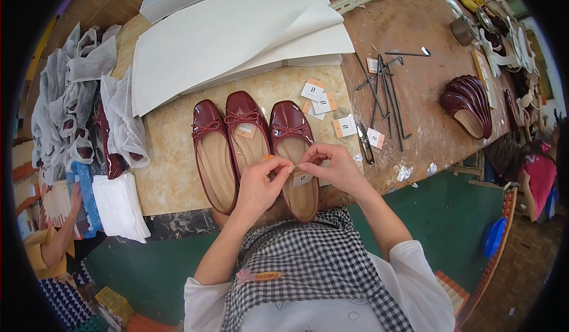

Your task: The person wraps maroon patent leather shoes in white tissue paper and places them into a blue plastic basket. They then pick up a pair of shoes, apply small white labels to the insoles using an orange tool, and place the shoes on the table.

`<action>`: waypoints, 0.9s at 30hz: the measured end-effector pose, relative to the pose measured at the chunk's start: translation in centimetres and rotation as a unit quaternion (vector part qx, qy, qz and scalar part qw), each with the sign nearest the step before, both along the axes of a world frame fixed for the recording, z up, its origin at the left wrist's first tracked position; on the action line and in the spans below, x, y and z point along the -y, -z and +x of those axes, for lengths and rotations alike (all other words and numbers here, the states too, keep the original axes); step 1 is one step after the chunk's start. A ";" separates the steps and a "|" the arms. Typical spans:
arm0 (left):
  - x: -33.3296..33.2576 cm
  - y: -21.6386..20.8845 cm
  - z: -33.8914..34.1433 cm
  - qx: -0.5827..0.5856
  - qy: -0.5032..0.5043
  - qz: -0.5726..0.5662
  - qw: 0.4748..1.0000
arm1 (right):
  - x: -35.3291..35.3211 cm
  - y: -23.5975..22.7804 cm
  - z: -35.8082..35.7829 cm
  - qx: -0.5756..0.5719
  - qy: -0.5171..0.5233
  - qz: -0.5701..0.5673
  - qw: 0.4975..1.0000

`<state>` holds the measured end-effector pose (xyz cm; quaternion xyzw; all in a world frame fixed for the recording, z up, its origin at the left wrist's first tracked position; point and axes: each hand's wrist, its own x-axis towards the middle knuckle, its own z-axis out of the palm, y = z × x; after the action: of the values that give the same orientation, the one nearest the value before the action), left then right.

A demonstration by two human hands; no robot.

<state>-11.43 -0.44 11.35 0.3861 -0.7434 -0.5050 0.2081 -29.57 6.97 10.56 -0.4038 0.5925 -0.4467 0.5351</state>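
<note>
Three dark red patent ballet flats with bows lie side by side on the table's near edge: a left flat (205, 127), a middle flat (240, 107) and a right flat (284, 115). Over the right flat, my left hand (259, 188) and my right hand (336, 167) meet fingertip to fingertip, both pinched. Between them is something thin, apparently the string of the white and orange hang tag (303, 178) just below. Another hang tag (245, 130) rests inside the middle flat. No tag shows in the left one.
Beyond the flats lies a stack of white paper (231, 41). Loose hang tags (320, 101), a small knife (364, 143) and several dark metal rods (388, 98) are to the right. Nested dark red uppers (465, 98) sit farther right. Wrapped shoes (74, 95) and a co-worker's arm (65, 225) are left.
</note>
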 end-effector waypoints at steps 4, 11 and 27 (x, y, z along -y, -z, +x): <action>0.0 0.1 0.1 0.008 0.002 0.000 1.000 | 0.0 -0.4 0.0 -0.002 -0.004 0.003 1.000; 0.0 -0.5 -0.1 0.027 0.004 0.012 1.000 | 0.1 -0.4 0.1 -0.012 -0.006 -0.004 1.000; 3.9 -4.4 -4.2 0.080 0.083 -0.328 0.938 | -0.9 0.5 -10.2 -0.533 0.167 -0.098 0.823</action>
<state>-15.66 -4.31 15.74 0.2726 -0.9114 -0.2162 0.2199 -39.72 7.83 10.06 -0.5240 0.7969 -0.3005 0.0103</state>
